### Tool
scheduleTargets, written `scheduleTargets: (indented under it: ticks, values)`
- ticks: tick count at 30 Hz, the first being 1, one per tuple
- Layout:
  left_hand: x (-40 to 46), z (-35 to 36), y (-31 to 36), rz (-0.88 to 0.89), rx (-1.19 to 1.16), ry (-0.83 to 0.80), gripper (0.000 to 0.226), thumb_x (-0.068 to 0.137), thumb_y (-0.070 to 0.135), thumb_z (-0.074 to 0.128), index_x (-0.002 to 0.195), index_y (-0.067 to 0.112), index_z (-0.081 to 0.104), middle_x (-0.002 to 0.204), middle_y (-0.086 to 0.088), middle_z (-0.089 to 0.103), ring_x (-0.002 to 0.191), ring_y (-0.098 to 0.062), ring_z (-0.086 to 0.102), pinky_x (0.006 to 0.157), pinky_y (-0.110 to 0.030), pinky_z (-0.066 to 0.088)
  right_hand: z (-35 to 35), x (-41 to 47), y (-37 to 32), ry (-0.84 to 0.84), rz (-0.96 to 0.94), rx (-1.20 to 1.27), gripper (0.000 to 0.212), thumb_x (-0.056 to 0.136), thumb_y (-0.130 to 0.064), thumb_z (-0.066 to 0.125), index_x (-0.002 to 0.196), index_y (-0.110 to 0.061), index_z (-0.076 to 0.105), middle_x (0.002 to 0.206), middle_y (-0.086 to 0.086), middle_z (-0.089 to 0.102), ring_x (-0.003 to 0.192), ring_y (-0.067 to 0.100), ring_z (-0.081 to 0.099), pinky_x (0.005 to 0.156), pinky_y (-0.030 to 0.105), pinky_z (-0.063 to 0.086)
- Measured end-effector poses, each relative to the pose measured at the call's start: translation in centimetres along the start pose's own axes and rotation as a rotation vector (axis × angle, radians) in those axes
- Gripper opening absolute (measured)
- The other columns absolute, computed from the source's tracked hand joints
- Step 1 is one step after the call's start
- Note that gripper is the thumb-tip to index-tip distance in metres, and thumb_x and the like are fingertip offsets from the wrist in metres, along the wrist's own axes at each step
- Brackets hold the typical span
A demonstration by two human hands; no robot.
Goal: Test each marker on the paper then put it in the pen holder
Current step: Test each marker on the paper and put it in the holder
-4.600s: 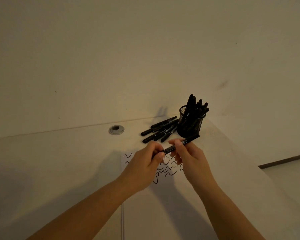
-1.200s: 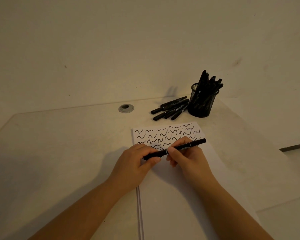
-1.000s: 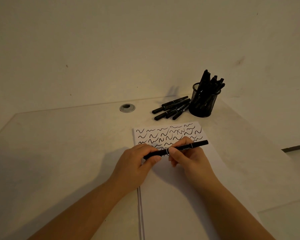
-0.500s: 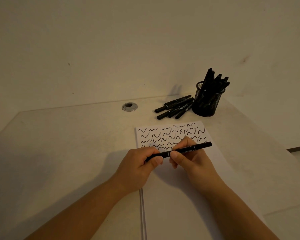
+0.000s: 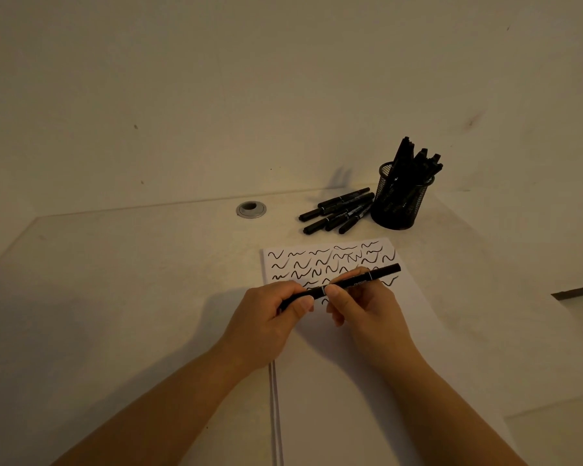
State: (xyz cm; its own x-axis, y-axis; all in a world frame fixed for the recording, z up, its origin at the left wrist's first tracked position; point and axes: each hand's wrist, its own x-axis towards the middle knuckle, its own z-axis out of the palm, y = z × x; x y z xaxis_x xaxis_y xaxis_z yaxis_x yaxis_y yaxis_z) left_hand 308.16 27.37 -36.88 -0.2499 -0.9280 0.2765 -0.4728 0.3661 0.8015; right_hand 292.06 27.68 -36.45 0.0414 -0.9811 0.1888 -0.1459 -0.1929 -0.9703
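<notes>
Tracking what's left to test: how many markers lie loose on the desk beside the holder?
5, it seems: a fanned bunch of loose markers lying just left of the pen holder; they overlap, so one may be hidden.

Both hands close together — left hand (image 5: 269, 319), right hand (image 5: 364, 306) fingers curled, pinching.

Marker (image 5: 347, 284): left end lying hidden inside left hand (image 5: 266, 326). Paper (image 5: 350, 398): bottom running off frame. Holder (image 5: 399, 203): marker count too dim.
</notes>
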Motion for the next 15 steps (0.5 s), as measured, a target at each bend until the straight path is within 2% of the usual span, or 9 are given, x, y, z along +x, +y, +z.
scheduleTargets:
  ticks: [2,4,6,8,9,11,15]
  values:
    - [-0.1,0.0,0.0,-0.006,0.018,0.028,0.018,0.090,0.030,0.052,0.074,0.036,0.057,0.057,0.023,0.054,0.051,-0.002,0.044,0.050,-0.012,0.031,0.2,-0.1,-0.1,0.081,0.032,-0.129,0.015,0.083,-0.031,0.062,0.071,-0.022,0.058,0.059,-0.002,0.063,0.050,0.003,0.055,0.051,0.016,0.045]
    - [-0.1,0.0,0.0,-0.020,0.035,0.079,0.017,0.090,0.027,0.054,0.075,0.034,0.059,0.054,0.019,0.053,0.050,-0.003,0.044,0.049,-0.014,0.031,0.3,-0.3,-0.3,0.126,-0.016,-0.234,0.021,0.083,-0.036,0.059,0.067,-0.022,0.058,0.058,-0.002,0.062,0.052,0.009,0.055,0.052,0.020,0.043]
    - [0.2,-0.2,0.2,-0.029,0.054,0.125,0.013,0.088,0.029,0.055,0.078,0.030,0.062,0.053,0.012,0.051,0.051,-0.005,0.044,0.050,-0.017,0.033,0.3,-0.5,-0.8,0.156,-0.156,-0.368,0.020,0.085,-0.033,0.059,0.067,-0.025,0.056,0.059,-0.007,0.059,0.054,0.008,0.052,0.051,0.016,0.041]
    - [0.5,-0.4,0.6,-0.025,0.112,0.122,0.012,0.088,0.031,0.055,0.079,0.030,0.062,0.057,0.010,0.053,0.052,-0.006,0.046,0.051,-0.018,0.034,0.1,-0.5,-1.6,0.189,-0.397,-0.596,0.007,0.084,-0.021,0.063,0.079,-0.025,0.061,0.073,-0.011,0.058,0.054,0.001,0.050,0.048,0.007,0.039]
    - [0.7,-0.5,0.9,-0.016,0.156,0.110,0.013,0.088,0.033,0.054,0.077,0.032,0.061,0.057,0.010,0.053,0.052,-0.005,0.045,0.050,-0.016,0.033,-0.1,-0.3,-2.0,0.189,-0.504,-0.719,0.009,0.080,-0.015,0.066,0.087,-0.020,0.065,0.081,-0.007,0.060,0.057,0.000,0.051,0.051,0.005,0.038]
    - [1.2,-0.5,1.7,0.013,0.229,0.097,0.017,0.086,0.036,0.052,0.070,0.035,0.055,0.054,0.012,0.048,0.050,-0.005,0.043,0.050,-0.015,0.032,-1.0,0.3,-2.6,0.123,-0.633,-0.911,0.026,0.071,-0.009,0.074,0.096,-0.012,0.068,0.089,0.002,0.064,0.064,0.010,0.059,0.054,0.013,0.045]
    - [2.7,-0.7,3.5,0.063,0.298,0.079,0.024,0.084,0.042,0.046,0.064,0.030,0.050,0.052,0.010,0.045,0.049,-0.006,0.040,0.050,-0.015,0.032,-3.0,2.0,-3.6,-0.002,-0.830,-1.128,0.034,0.059,-0.012,0.084,0.089,-0.008,0.070,0.077,0.006,0.067,0.059,0.015,0.061,0.047,0.020,0.050]
